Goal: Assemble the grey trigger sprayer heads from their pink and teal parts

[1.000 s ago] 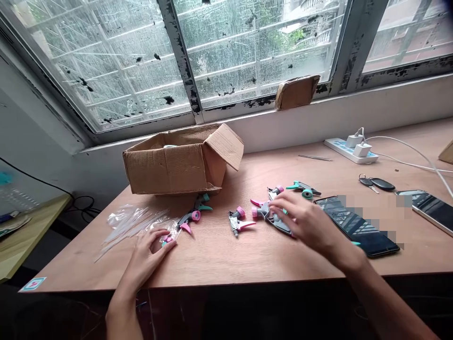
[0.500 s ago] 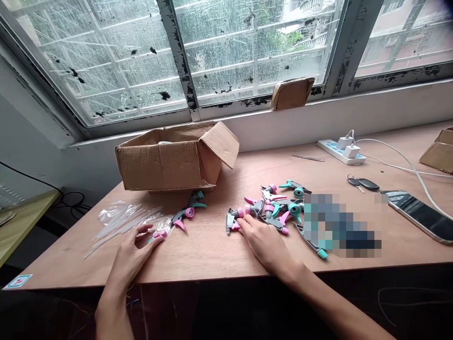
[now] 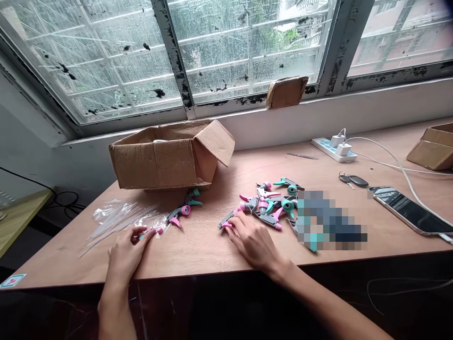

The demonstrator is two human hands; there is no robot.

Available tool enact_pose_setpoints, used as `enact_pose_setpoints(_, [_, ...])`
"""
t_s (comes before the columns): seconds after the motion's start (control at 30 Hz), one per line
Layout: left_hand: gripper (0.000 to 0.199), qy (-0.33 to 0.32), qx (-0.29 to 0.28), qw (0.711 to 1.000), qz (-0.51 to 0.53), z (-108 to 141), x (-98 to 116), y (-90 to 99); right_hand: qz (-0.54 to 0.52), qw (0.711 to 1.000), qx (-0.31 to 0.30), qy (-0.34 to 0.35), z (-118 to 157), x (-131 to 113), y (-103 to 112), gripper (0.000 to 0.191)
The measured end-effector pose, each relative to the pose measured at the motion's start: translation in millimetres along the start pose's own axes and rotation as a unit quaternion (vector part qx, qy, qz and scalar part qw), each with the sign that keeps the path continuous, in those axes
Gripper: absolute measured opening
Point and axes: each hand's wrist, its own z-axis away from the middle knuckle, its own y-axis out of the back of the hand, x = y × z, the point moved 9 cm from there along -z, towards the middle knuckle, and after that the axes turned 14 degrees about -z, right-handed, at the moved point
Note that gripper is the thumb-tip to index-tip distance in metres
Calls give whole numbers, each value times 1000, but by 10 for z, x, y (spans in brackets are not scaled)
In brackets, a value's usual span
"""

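My left hand (image 3: 128, 252) is pinched around small pink and teal plastic parts (image 3: 152, 231) at the edge of a clear plastic bag. Their exact kind is partly hidden by the fingers. Just beyond lie two grey trigger sprayer heads, one with a pink collar (image 3: 185, 210) and one with a teal lever (image 3: 194, 202). At the near left of a pile, my right hand (image 3: 253, 238) has its fingers closed on a grey and pink trigger sprayer head (image 3: 226, 220). Several more pink and teal sprayer heads (image 3: 271, 221) are heaped beyond that hand.
Thin clear tubes (image 3: 113, 229) and plastic bags lie at left. Behind stands an open cardboard box (image 3: 155, 165). Toward the right are a power strip (image 3: 332, 150), keys (image 3: 354, 180), a phone (image 3: 410, 210) with a cable, and a pixelated patch beside the pile.
My right hand has tilted the grey and pink sprayer head, which now lies slanted. My left fingers have closed further on the small parts. The whole view has shifted slightly.
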Motion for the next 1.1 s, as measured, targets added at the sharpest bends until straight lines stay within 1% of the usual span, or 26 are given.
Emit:
enact_pose_setpoints(0.07, [46, 16, 12, 1000, 5, 23, -35, 22, -24, 999, 28, 17, 18, -31, 84, 18])
enact_pose_setpoints(0.13, [47, 39, 20, 998, 49, 49, -93, 37, -44, 997, 59, 31, 33, -53, 172, 17])
enact_pose_setpoints(0.2, [48, 68, 39, 988, 136, 72, -153, 65, -61, 993, 87, 44, 46, -70, 237, 16])
enact_pose_setpoints(0.27, [46, 83, 81, 961, 253, 96, -156, 121, -81, 990, 108, 45, 61, -60, 261, 18])
enact_pose_setpoints(0.33, [45, 79, 126, 930, 336, 135, -52, 175, -97, 988, 118, 32, 73, -16, 235, 22])
enact_pose_setpoints(0.37, [44, 71, 139, 921, 356, 165, 54, 182, -102, 988, 117, 22, 75, 9, 204, 24])
enact_pose_setpoints(0.4, [43, 60, 141, 919, 362, 200, 198, 167, -103, 988, 111, 15, 73, 30, 165, 26])
enact_pose_setpoints(0.43, [42, 45, 132, 920, 366, 242, 376, 126, -102, 990, 100, 10, 67, 40, 120, 27])
enact_pose_setpoints(0.47, [41, 18, 110, 922, 372, 287, 593, 61, -99, 991, 85, 11, 55, 41, 74, 27])
enact_pose_setpoints(0.5, [39, -17, 75, 921, 383, 340, 837, -30, -98, 993, 68, 12, 42, 37, 31, 26])
enact_pose_setpoints(0.57, [33, -89, -5, 907, 412, 470, 1313, -238, -102, 994, 33, 15, 18, 28, -29, 20])
enact_pose_setpoints(0.63, [28, -142, -92, 896, 412, 611, 1684, -462, -113, 994, 9, 12, 16, 34, -36, 12])
enact_pose_setpoints(0.67, [26, -157, -117, 890, 411, 669, 1798, -541, -119, 993, 1, 9, 27, 45, -19, 11])
enact_pose_setpoints(0.73, [23, -175, -149, 884, 408, 760, 1919, -644, -130, 991, -9, 3, 80, 78, 47, 15])
enact_pose_setpoints(0.8, [22, -184, -182, 874, 411, 843, 1959, -709, -144, 989, -20, -2, 165, 127, 133, 15])
enact_pose_setpoints(0.83, [23, -184, -204, 868, 414, 887, 1967, -739, -165, 986, -21, -14, 213, 176, 183, 12])
enact_pose_setpoints(0.9, [26, -177, -239, 858, 418, 963, 1967, -781, -196, 977, -6, -77, 311, 355, 297, 8])
enact_pose_setpoints(0.97, [28, -172, -244, 859, 416, 1001, 1966, -781, -217, 965, 17, -146, 405, 551, 398, 15])
enact_pose_setpoints(1.03, [29, -182, -247, 863, 402, 1027, 1996, -779, -273, 940, 12, -206, 476, 696, 405, 22])
enact_pose_setpoints(1.1, [31, -200, -266, 859, 388, 1060, 2046, -807, -339, 908, -10, -246, 519, 763, 349, 27])
